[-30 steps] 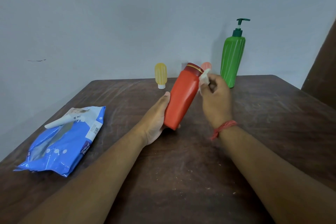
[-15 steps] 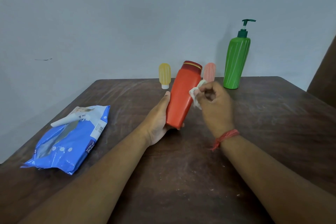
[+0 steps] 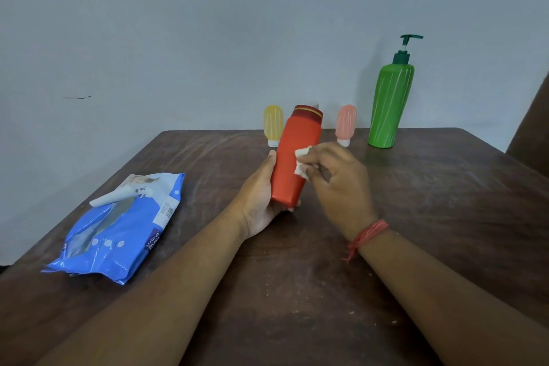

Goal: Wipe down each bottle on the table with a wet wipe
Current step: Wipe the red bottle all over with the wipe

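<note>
Head view: the red bottle (image 3: 292, 160) is lifted above the counter (image 3: 430, 202), my left hand (image 3: 261, 202) grasping its base, my right hand (image 3: 338, 181) pinching the wet wipe (image 3: 301, 165) against it. Wet plastic may slip and hit the pink bottle (image 3: 345, 123).

Red bottle (image 3: 292, 157), green white-striped pump bottle (image 3: 389, 107), blue wipes pack (image 3: 118, 232)

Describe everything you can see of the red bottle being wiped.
The red bottle looks like smooth orange-red plastic with a darker red cap ringed by a gold band. It is tilted, cap away from the person, above the table. The left hand grips its lower end; the right hand presses a white wipe against its side.
</note>
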Available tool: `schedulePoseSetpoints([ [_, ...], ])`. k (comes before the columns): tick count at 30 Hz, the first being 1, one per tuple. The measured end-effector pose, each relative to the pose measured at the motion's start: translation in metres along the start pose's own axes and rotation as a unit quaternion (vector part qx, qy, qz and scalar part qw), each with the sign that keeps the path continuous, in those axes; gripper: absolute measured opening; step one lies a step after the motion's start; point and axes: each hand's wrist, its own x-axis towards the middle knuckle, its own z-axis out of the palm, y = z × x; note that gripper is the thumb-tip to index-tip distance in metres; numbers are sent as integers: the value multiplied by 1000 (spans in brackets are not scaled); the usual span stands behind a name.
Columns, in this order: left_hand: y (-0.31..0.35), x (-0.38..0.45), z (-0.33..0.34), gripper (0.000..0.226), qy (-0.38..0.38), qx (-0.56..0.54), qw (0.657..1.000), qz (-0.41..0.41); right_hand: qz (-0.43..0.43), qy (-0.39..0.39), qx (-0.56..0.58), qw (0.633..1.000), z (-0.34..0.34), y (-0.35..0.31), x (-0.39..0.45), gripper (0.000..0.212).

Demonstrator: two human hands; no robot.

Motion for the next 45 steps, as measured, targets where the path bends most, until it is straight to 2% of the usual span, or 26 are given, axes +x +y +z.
schedulePoseSetpoints([
  [4, -1, -2, 4, 48, -10, 31, 999, 0, 18, 61, -61, 996, -4, 9, 15, 23],
  [6, -1, -1, 3, 49, -1, 2, 1000, -3, -64, 3, -66, 996, -4, 6, 9, 25],
  [9, 2, 0, -1, 56, 7, -67, 998, -18, -199, -129, -41, 971, 0, -9, -7, 23],
  [11, 3, -1, -3, 60, 4, -91, 996, -24, -242, -153, -34, 957, 1, -10, -6, 23],
  [12, 3, -2, -3, 59, 4, -91, 996, -22, -242, -136, -44, 960, 1, -8, -2, 26],
  [15, 3, -1, -2, 56, 17, -78, 997, -11, -168, -57, -81, 981, -4, -4, 5, 26],
  [19, 2, -1, -5, 62, 8, -109, 994, -20, -248, -156, -69, 954, -6, -8, -5, 13],
  [20, 2, 0, -6, 63, 9, -115, 993, -20, -242, -153, -69, 956, -5, -8, -5, 13],
  [23, 3, 2, -6, 61, 14, -112, 994, -13, -111, -54, -26, 992, -2, -8, -3, 11],
  [26, 2, 0, -5, 55, 4, -70, 997, -16, 75, 13, 78, 994, 1, -8, -2, 11],
  [29, 1, -2, 0, 52, -32, -8, 999, -25, 247, 121, 211, 938, -6, 0, 11, 19],
  [32, 0, -3, 5, 49, -42, 12, 998, -34, 314, 174, 300, 884, -15, 3, 21, 15],
  [34, -1, -3, 3, 47, -34, 2, 999, -29, 331, 148, 321, 875, -13, 2, 18, 15],
  [39, -4, 3, -3, 54, 18, -55, 998, -4, 350, -2, 297, 888, 7, -11, 0, 17],
  [45, -3, 8, -9, 56, 79, -98, 992, 25, 357, -103, 314, 874, 15, -21, -11, 16],
])
